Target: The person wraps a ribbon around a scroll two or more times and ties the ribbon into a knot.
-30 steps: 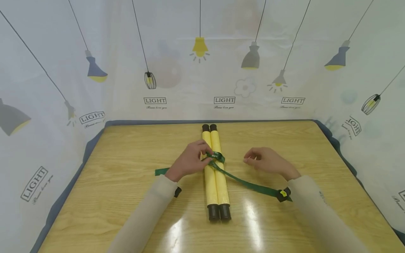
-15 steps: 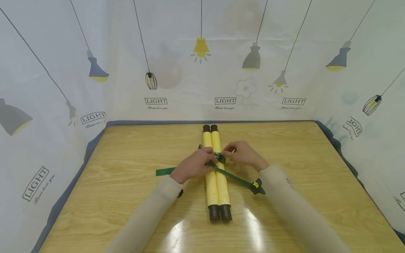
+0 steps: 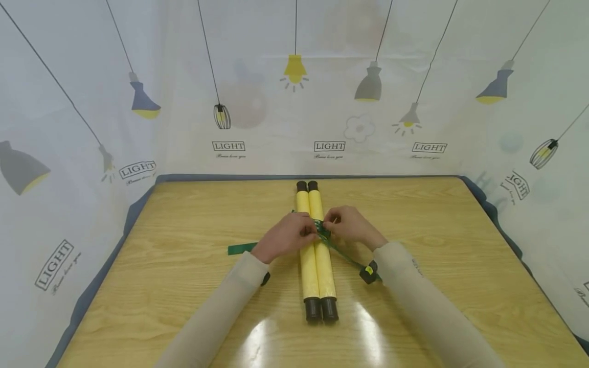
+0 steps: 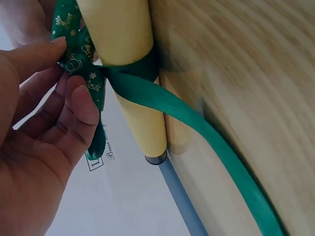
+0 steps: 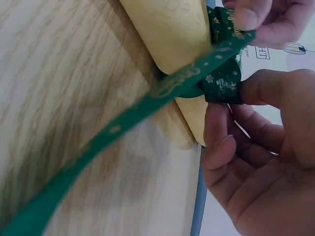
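Two pale yellow tubes (image 3: 317, 271) with black end caps lie side by side, pointing away from me. A green ribbon (image 4: 162, 101) with gold print is wrapped around them and bunched in loops on top. My left hand (image 3: 285, 236) pinches the bunched ribbon between thumb and fingers, above the tubes. Facing it from the right, my right hand (image 3: 350, 223) pinches a ribbon loop (image 5: 221, 86) between thumb and index finger. One ribbon tail stretches left over the table, the other runs right toward the right wrist. The hands partly hide the loops in the head view.
The wood-grain table (image 3: 184, 317) spreads around the tubes. A white cloth (image 3: 262, 112) printed with lamps stands behind and at both sides. A black device with a yellow mark (image 3: 368, 272) sits by the right wrist, over the ribbon tail.
My right hand has moved left from beside the tubes and now pinches the ribbon loop. The left hand has stayed at the ribbon, shifting slightly. The tubes have kept their place.
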